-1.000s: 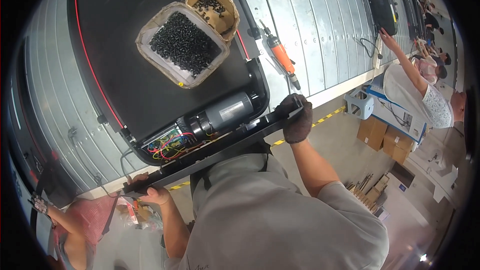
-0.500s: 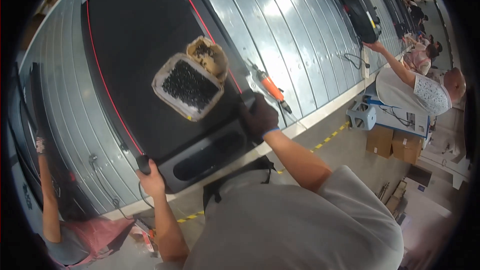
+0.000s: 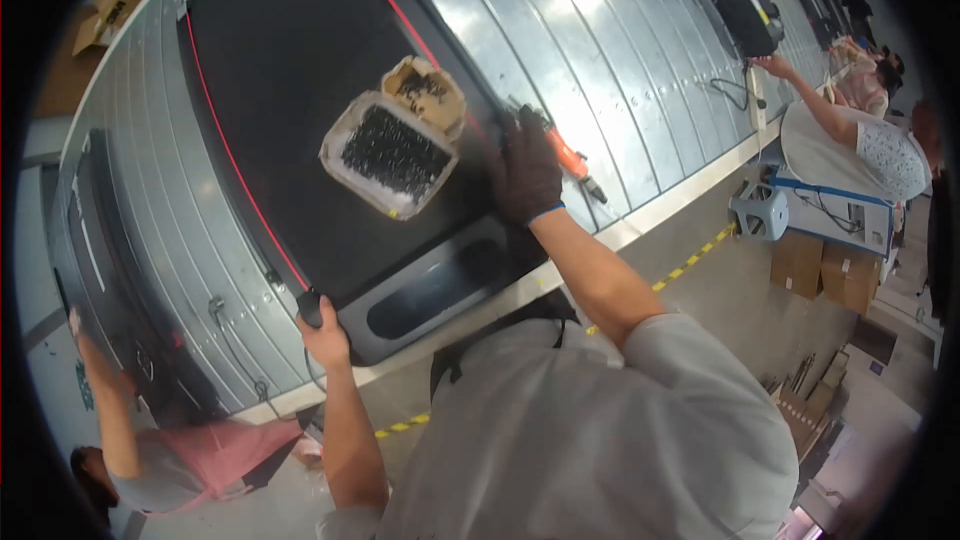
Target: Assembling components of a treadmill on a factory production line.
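Note:
A flat black treadmill [image 3: 270, 70] with red lines along both sides lies on the metal roller table. On its belt rest an open box of small black screws [image 3: 390, 155] and a brown paper-lined tray [image 3: 425, 95] holding a few more. My bare left hand [image 3: 326, 338] closes round a black end cap [image 3: 312, 308] at the treadmill's near left corner. In a dark glove, my right hand [image 3: 530, 170] lies flat with fingers stretched over the right side rail. Just beyond it is an orange power screwdriver [image 3: 568, 152], partly hidden by the fingers.
Other black treadmills [image 3: 725, 0] lie farther right and at the left [image 3: 125, 270], each with a person beside it. A grey-blue stool [image 3: 760, 210] and cardboard boxes [image 3: 825, 265] stand on the floor at right. A cable [image 3: 235, 350] hangs over the table's near left.
My right hand has slid from the treadmill's near right corner up along the rail toward the screwdriver, its fingers now extended. My left hand stays on the end cap. The whole view has shifted slightly.

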A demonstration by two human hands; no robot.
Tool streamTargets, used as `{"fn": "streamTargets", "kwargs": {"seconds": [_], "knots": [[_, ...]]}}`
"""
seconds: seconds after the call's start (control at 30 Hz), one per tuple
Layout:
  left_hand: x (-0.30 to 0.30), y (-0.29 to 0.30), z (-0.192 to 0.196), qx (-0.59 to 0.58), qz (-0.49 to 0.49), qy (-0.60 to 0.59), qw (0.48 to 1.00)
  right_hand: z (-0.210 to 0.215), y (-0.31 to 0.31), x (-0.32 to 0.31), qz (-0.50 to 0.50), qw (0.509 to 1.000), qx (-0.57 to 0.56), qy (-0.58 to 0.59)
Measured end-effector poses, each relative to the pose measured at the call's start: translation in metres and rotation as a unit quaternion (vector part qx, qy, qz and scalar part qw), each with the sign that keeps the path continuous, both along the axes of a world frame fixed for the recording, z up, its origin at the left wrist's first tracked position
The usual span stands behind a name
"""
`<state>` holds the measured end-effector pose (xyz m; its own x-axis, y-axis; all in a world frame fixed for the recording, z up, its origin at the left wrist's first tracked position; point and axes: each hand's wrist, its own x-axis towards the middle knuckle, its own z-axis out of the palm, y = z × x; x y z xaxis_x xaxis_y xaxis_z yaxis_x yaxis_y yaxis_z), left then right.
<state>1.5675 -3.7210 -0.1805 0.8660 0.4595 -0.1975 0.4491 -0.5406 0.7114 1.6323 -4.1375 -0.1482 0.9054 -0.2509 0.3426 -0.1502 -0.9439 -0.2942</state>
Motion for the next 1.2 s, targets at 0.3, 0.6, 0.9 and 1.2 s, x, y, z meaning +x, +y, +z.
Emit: {"fn": "streamTargets", "kwargs": {"seconds": [0.3, 0.6, 0.9, 1.2], "knots": [[0.012, 0.032, -0.025, -0.272, 0.076, 0.162, 0.945, -0.05, -0.122, -0.045, -0.063, 0.965, 0.073, 0.243], [-0.018, -0.101, -0.04, -0.26, 0.062, 0.114, 0.957, -0.034, -0.229, -0.176, -0.232, 0.684, 0.684, 0.096], [0.047, -0.251, 0.067, 0.096, -0.491, 0.223, 0.836, -0.001, -0.242, -0.242, -0.158, 0.557, 0.814, -0.047], [0.209, -0.435, 0.05, 0.019, -0.545, -0.209, 0.812, 0.015, -0.195, -0.248, -0.058, 0.627, 0.776, 0.007]]}}
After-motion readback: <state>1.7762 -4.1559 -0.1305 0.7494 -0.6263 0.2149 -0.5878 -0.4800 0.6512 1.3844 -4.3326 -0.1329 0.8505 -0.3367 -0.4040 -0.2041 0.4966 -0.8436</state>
